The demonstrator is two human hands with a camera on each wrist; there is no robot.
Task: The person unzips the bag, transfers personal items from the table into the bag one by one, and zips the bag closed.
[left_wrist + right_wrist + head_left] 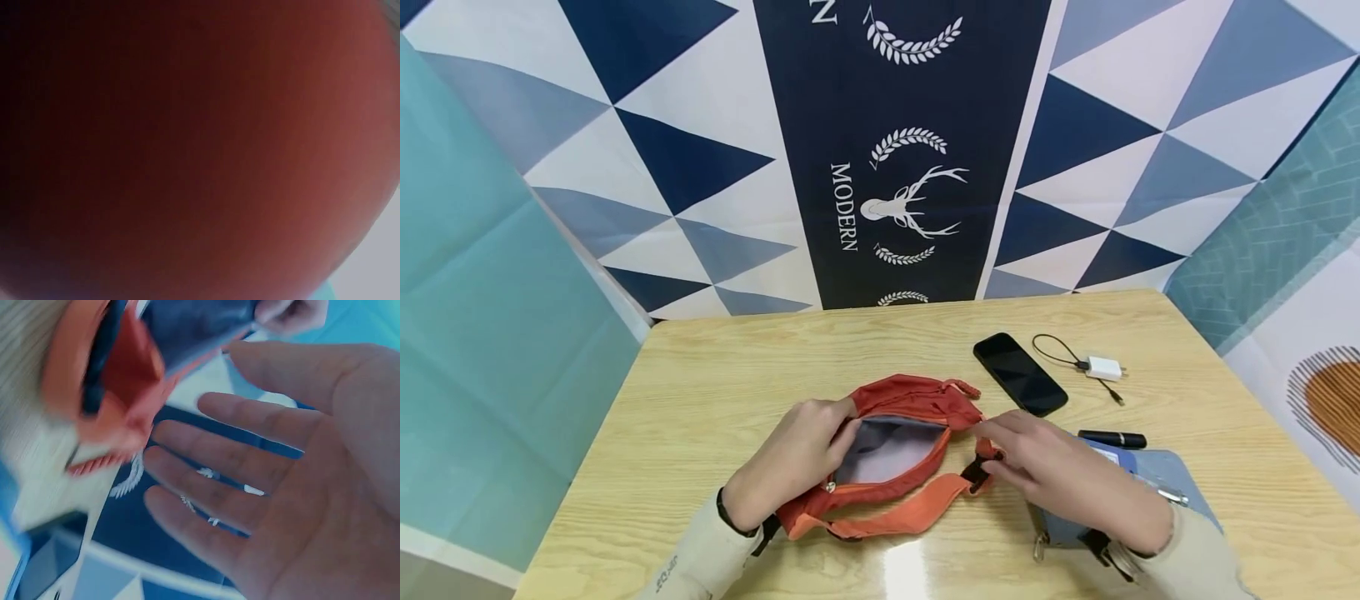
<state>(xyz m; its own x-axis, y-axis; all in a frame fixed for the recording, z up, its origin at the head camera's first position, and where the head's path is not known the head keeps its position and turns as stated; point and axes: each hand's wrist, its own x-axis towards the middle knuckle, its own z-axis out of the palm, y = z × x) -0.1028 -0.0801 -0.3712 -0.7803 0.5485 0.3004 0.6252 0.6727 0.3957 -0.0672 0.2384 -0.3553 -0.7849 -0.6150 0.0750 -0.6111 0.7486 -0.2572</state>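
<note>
Geometric blue-and-white hangings rise behind the wooden counter, and the red bag lies near the middle of that counter, mouth gaping up toward you so its grey lining shows. Your left hand pinches the bag's rim at its left side, thumb over the mouth's edge, a hold that seems meant to spread the mouth and steady the soft fabric. Just beyond the bag's right end, your right hand has its fingers extended and slightly parted; the right wrist view shows its palm with nothing gripped. It sits right by the black buckle on the orange strap, though whether they touch you cannot tell.

Both arms come in from the near edge and angle inward, the right one passing above the blue-grey pouch. A phone, a white charger with a black cable and a dark tube lie on the right, probably put there to be within easy reach. Your left wrist view is blocked by a reddish blur.
</note>
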